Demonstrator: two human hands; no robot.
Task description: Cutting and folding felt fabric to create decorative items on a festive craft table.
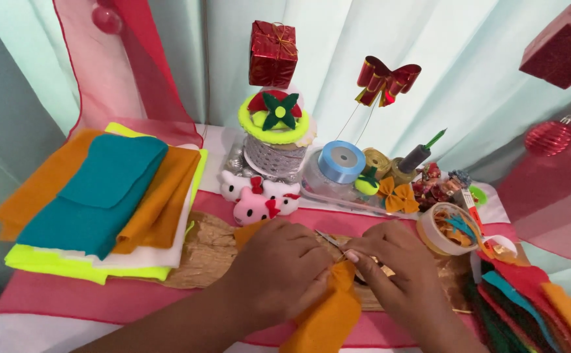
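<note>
the left hand gripped an orange felt piece over the bench while the right hand worked small scissors into its top edge, the cut barely begun and most of the felt uncut.

The orange piece pinched between the left hand and right hand looks like soft, matt felt, slightly fuzzy. The stack of folded sheets is the same dull cloth in teal, orange, white and neon yellow. The scissors show a thin glint of metal. The gift box and bow are glossy red foil. The blue ribbon spool has a satin sheen. The tape roll looks like smooth plastic. The curtain is thin, matt fabric.
</note>
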